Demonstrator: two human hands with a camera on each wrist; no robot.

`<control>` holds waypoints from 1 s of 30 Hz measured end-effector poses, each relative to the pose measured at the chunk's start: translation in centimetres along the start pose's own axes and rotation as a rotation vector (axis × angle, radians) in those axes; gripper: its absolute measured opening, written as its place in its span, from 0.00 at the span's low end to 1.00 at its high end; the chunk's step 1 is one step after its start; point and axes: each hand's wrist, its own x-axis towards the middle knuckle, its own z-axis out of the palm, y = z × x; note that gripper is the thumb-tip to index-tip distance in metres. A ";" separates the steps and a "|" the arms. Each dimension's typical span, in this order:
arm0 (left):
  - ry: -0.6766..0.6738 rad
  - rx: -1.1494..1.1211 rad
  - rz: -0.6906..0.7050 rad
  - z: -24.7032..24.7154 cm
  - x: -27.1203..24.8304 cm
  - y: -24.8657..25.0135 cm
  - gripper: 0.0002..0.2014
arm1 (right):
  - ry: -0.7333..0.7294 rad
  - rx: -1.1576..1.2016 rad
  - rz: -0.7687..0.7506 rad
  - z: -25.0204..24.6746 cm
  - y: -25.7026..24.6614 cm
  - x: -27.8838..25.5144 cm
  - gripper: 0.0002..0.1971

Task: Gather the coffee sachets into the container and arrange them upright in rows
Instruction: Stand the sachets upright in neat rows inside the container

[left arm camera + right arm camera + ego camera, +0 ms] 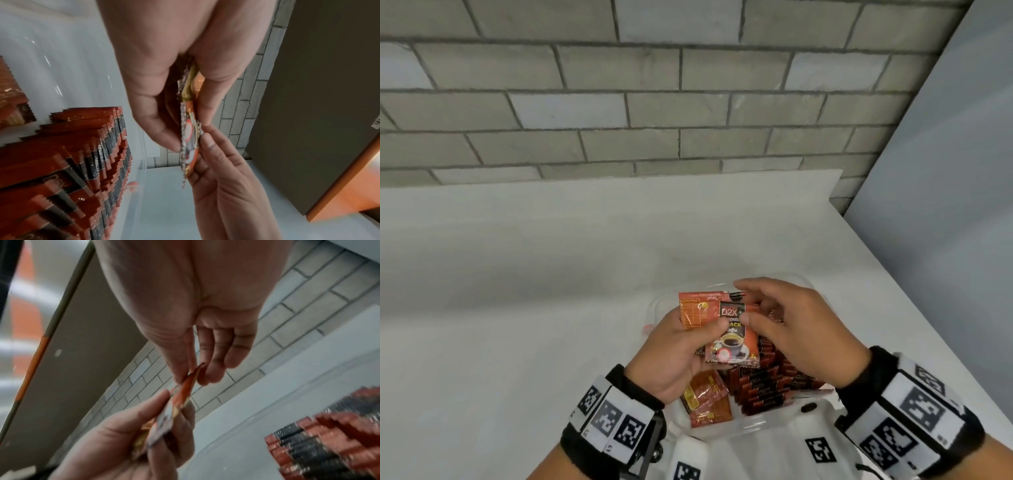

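My left hand (700, 337) grips a small fan of orange and black coffee sachets (729, 337) above the clear plastic container (753, 426). My right hand (745, 313) pinches the top corner of the front sachet between thumb and forefinger. From the left wrist, the held sachets (190, 134) show edge-on between left hand (164, 100) and right hand (218, 165). In the right wrist view my right hand (190, 376) nips the sachet tip (186, 389). Upright rows of sachets (767, 383) fill the container's right part. A few loose sachets (707, 401) lie flat at its near left.
The container sits on a white table (551, 291) whose right edge (914, 294) runs diagonally. A grey brick wall (654, 102) stands behind and a grey panel (962, 171) at the right. The packed rows (82, 162) stand close under my left hand.
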 end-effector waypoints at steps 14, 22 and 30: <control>0.108 -0.091 -0.021 -0.8 0.0 -0.6 0.14 | -0.322 -0.103 0.235 -4.8 6.1 -4.7 0.14; 0.106 -0.069 -0.039 -0.4 -0.1 -0.9 0.12 | -0.369 -0.365 0.166 -3.2 6.4 -5.3 0.09; 0.133 -0.060 -0.036 -0.6 -0.5 -1.1 0.12 | -0.364 -0.708 0.137 -2.1 5.8 -5.1 0.12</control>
